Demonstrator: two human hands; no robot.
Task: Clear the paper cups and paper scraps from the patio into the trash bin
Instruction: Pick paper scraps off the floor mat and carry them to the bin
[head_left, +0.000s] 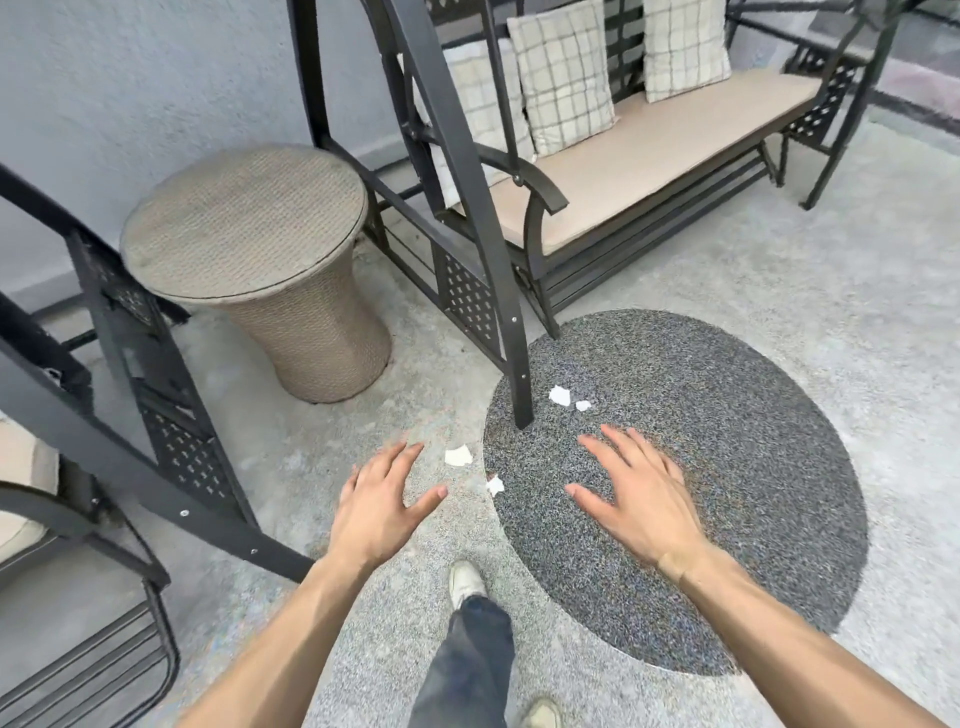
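Several white paper scraps lie on the patio floor. One scrap (458, 455) rests on the light concrete just right of my left hand (382, 506). Another scrap (495, 485) sits at the edge of the dark round mat (727, 467), between my two hands. Two more, a larger scrap (559, 395) and a small scrap (583, 405), lie on the mat beside the swing's leg, above my right hand (631, 496). Both hands hover palm down with fingers spread and hold nothing. No paper cup or trash bin is in view.
A dark metal swing bench (649, 150) with checked cushions stands behind the mat; its front leg (522, 384) is planted on the mat. A round wicker side table (270, 260) stands at the left, a second metal seat frame (130, 415) at far left. My shoe (465, 579) steps forward.
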